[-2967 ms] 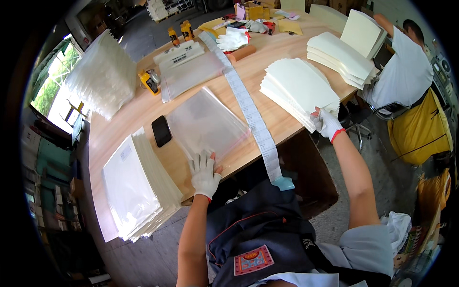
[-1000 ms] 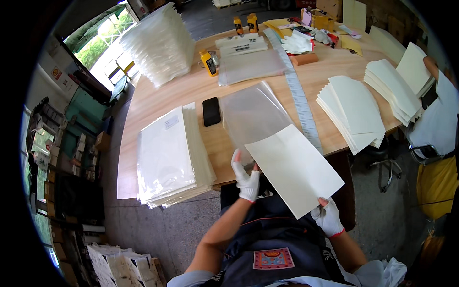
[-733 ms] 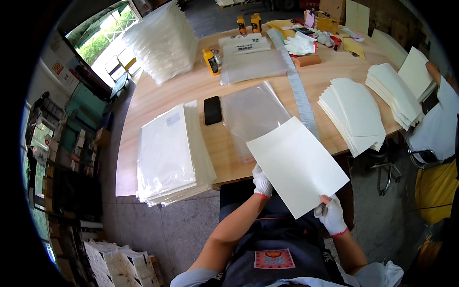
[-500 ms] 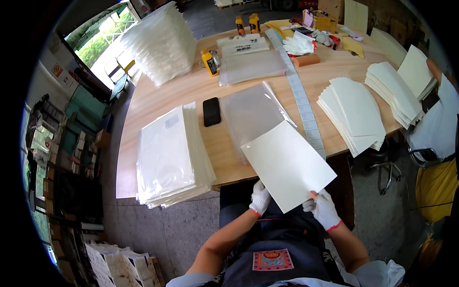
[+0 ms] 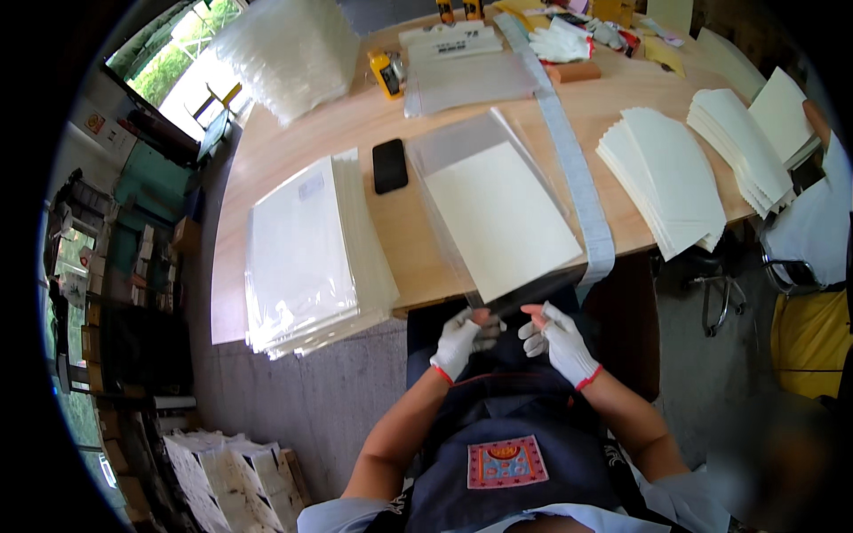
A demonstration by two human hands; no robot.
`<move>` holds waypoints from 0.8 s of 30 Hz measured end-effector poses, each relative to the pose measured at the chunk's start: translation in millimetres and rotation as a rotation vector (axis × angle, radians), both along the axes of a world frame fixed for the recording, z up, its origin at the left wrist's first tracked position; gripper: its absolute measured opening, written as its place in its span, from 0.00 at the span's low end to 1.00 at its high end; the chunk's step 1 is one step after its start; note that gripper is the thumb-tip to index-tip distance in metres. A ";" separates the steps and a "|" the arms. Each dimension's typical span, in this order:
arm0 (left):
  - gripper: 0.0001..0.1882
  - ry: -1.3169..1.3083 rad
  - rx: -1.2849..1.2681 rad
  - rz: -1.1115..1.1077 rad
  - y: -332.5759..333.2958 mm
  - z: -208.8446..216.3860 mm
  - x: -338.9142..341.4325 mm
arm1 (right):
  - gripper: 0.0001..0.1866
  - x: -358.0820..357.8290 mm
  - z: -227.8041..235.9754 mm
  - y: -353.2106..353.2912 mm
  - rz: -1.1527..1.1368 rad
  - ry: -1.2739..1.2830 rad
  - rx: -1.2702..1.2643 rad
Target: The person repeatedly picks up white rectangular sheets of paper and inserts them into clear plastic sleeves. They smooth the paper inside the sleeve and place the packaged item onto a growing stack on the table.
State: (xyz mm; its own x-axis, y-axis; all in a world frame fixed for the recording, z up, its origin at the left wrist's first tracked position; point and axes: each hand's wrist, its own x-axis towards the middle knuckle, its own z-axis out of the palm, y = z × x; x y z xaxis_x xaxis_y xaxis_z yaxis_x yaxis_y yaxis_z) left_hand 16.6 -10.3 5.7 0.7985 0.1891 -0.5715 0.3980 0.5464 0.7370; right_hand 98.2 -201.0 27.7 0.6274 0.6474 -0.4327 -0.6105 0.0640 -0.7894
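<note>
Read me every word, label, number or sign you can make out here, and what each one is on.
There's no text I can quote:
Paper label strip: rows of print, too small to read.
White plastic packages: dark characters, blurred.
White label on the wrapped stack: too small.
Wall sign: too small.
Yellow bottle: dark label, unreadable.
Apron straps: white lettering, not clear enough to quote.

Place: a workshop, its doorway [image 5: 178, 58] bright beyond the worktop's [image 5: 649, 96] far left
Materials: pale sheets [image 5: 666, 182] and clear plastic sleeves [image 5: 471, 82] stacked across the worktop
Floor: hard, grey floor [image 5: 293, 400] below the worktop
Company: a co-worker [image 5: 807, 235] right of the worktop
</note>
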 end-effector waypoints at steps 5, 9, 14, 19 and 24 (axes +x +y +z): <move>0.12 0.008 0.054 0.003 10.9 2.8 -1.5 | 0.09 6.4 14.6 26.0 0.276 -0.944 -0.510; 0.11 0.030 0.065 0.015 10.8 1.4 -4.4 | 0.06 8.7 7.3 54.3 0.312 -1.511 -0.529; 0.10 0.027 0.046 0.053 13.9 -6.6 -6.8 | 0.06 13.0 9.5 72.0 0.530 -1.730 -0.686; 0.09 0.063 -0.053 0.193 13.3 -1.9 -2.9 | 0.05 23.3 14.7 60.1 0.499 -1.332 -0.345; 0.09 -0.037 0.039 0.170 23.3 3.7 -21.4 | 0.06 108.7 -32.7 -84.6 -0.647 -0.515 -0.201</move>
